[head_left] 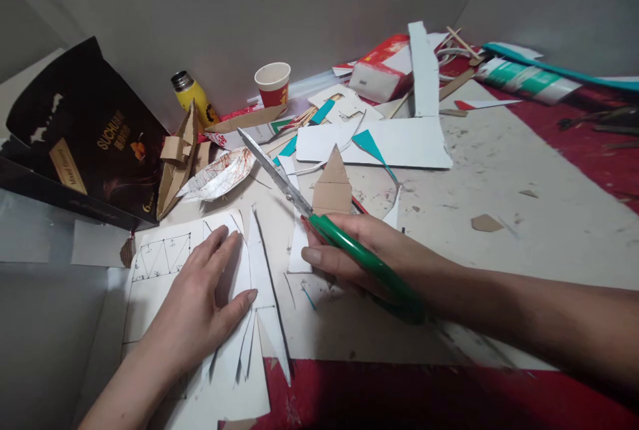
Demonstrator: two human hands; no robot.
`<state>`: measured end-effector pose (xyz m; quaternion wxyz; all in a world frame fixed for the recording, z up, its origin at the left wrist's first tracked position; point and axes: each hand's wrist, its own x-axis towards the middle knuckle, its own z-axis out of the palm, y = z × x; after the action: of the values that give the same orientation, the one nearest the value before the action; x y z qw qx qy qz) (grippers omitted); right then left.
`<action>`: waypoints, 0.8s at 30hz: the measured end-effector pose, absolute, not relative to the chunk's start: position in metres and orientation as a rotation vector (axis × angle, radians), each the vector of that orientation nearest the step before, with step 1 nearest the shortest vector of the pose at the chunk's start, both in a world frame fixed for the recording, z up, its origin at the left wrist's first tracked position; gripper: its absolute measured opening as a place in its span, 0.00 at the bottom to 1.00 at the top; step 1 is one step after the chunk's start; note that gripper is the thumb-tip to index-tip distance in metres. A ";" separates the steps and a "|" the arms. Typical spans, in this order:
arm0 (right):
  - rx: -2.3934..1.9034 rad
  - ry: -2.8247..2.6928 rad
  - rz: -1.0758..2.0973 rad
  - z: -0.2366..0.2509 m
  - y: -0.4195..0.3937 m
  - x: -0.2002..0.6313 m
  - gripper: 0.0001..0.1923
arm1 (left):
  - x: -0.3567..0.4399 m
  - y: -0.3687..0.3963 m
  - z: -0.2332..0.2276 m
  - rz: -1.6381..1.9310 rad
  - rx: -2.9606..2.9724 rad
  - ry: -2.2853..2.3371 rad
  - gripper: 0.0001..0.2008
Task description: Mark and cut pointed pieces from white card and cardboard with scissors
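Observation:
Green-handled scissors point(349, 240) are gripped in my right hand point(359, 250), blades closed or nearly so and pointing up and to the left. My left hand point(204, 290) lies with fingers outstretched on cut white paper pieces point(234, 330). Its thumb touches a long, pointed white strip point(264, 283). Under these pieces is a white sheet point(164, 257) with a pencilled grid of triangles. Just beyond the scissors stands or lies a brown cardboard piece point(333, 184) with a pointed top; I cannot tell which.
A black box point(90, 130) stands at the left. Behind are a yellow bottle point(192, 94), a red-and-white paper cup point(273, 87), a cardboard boat shape point(180, 164), a white card point(374, 144) and a red-and-white packet point(382, 67). Scraps lie scattered at the right.

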<state>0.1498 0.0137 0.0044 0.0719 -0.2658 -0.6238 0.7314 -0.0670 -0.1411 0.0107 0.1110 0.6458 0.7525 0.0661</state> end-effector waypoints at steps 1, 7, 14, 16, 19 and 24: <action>-0.809 -1.895 2.187 0.005 0.014 0.150 0.16 | -0.067 -0.141 0.010 0.248 1.864 2.214 0.34; -0.816 -1.966 2.114 0.007 0.012 0.149 0.18 | -0.064 -0.137 0.009 0.540 1.664 2.209 0.39; -0.594 -2.094 2.010 0.009 0.010 0.152 0.18 | -0.056 -0.128 0.028 1.202 0.893 2.046 0.26; -0.562 -2.164 1.936 0.007 0.009 0.154 0.18 | -0.053 -0.125 0.040 1.369 0.703 1.870 0.19; -0.556 -2.275 1.804 0.005 0.007 0.155 0.17 | -0.046 -0.121 0.056 1.527 0.611 1.682 0.16; -0.541 -2.421 1.519 0.007 0.004 0.154 0.14 | -0.034 -0.116 0.068 1.665 0.599 1.587 0.12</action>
<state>0.1544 0.0041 0.0067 0.1160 -0.1847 -0.8267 0.5186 -0.0338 -0.1163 0.0678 0.3732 0.2339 0.6194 0.6498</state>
